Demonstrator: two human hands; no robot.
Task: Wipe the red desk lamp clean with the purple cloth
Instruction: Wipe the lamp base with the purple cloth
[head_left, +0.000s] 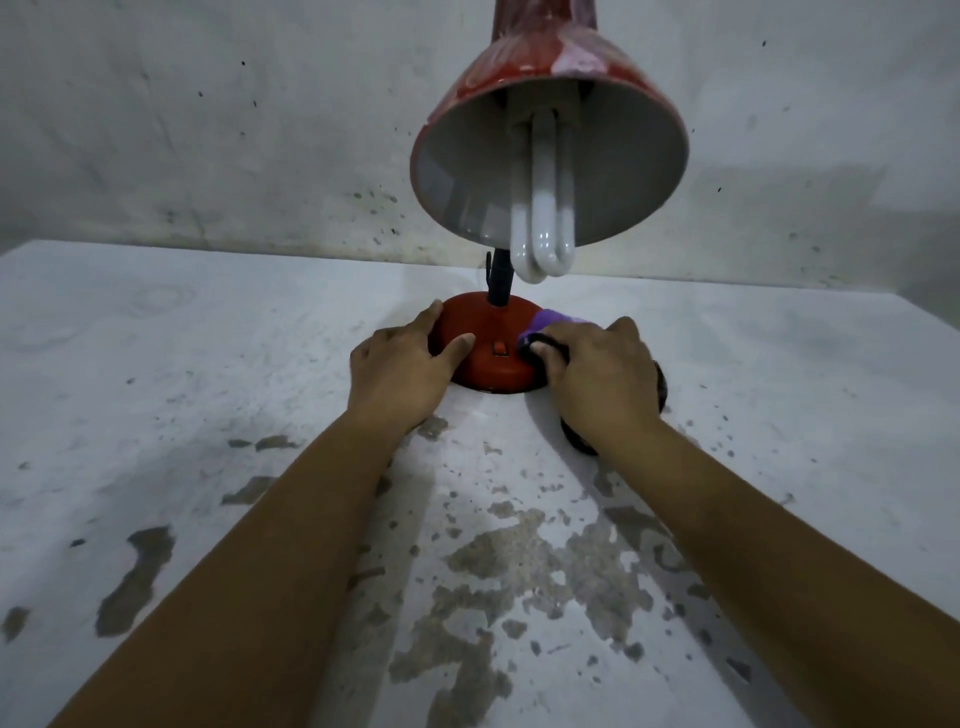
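The red desk lamp stands on a white table, its round red base (485, 358) in the middle and its red shade (550, 140) looming close above, a white bulb (543, 218) hanging out of it. My left hand (400, 366) grips the left side of the base, thumb on top. My right hand (602, 379) presses the purple cloth (553, 325) against the right side of the base. A dark edge of the cloth shows under my fingers and beneath my wrist.
The white tabletop (208, 415) is worn, with grey patches of flaked paint near me. A stained white wall (208, 130) rises right behind the lamp. A black neck (500, 278) joins base and shade.
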